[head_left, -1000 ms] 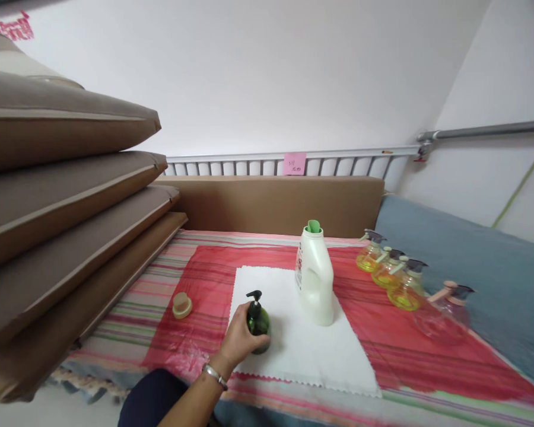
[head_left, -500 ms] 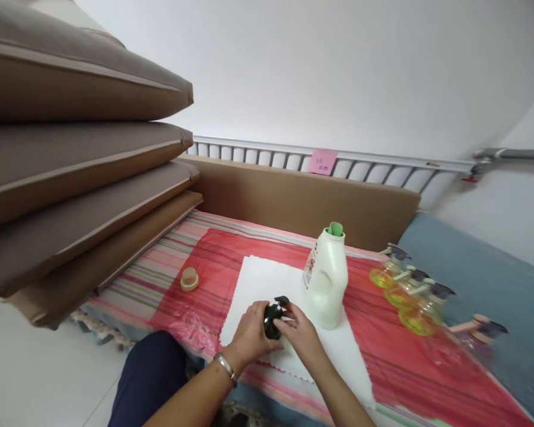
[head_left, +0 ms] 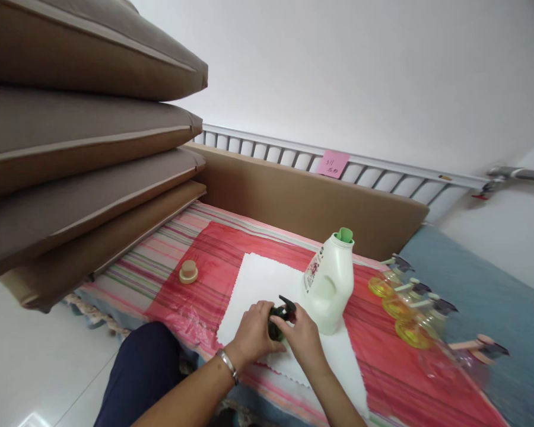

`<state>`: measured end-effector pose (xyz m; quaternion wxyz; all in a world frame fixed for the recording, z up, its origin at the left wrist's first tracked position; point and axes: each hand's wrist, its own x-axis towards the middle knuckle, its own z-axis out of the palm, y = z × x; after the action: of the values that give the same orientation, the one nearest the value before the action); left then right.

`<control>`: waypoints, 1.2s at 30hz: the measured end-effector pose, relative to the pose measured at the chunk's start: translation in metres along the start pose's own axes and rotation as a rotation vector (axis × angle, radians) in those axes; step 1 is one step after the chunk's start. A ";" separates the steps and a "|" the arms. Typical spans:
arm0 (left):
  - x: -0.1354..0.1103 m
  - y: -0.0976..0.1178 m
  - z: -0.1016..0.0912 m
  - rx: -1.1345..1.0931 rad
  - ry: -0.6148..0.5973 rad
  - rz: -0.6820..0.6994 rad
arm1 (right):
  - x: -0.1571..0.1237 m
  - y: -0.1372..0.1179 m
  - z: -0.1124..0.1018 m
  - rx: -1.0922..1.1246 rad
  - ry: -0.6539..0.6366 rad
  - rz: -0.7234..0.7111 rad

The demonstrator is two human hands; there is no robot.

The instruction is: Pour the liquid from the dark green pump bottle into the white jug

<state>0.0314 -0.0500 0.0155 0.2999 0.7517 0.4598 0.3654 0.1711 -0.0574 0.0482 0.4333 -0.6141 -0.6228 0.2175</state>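
A small dark pump bottle (head_left: 276, 332) stands over the white cloth (head_left: 253, 284), mostly covered by my fingers. My left hand (head_left: 254, 332), with a silver bracelet at the wrist, is wrapped round its body. My right hand (head_left: 303, 335) grips the black pump head (head_left: 286, 305) at the top, fingers and thumb closed about it. Whether the pump is seated on the bottle's neck cannot be made out. Just right of my hands stands a large pale green jug (head_left: 333, 284) with a green spout and no cap on it.
A cream cap (head_left: 188, 271) lies left on the red plastic sheet (head_left: 222, 243). Several clear pump bottles (head_left: 413, 332) line the right side, some with yellow liquid. Stacked brown cushions (head_left: 93, 136) rise at left. A brown board (head_left: 293, 201) stands along the back before a radiator.
The black pump head has turned, its spout now pointing up and left. My right hand has shifted slightly with it. The camera view has tilted a little.
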 end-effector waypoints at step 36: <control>-0.001 0.001 0.000 0.063 -0.019 0.027 | -0.012 0.007 0.006 0.150 -0.051 0.044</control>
<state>0.0317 -0.0517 0.0157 0.2754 0.7702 0.4583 0.3477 0.1687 -0.0660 0.0366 0.4574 -0.5876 -0.6019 0.2884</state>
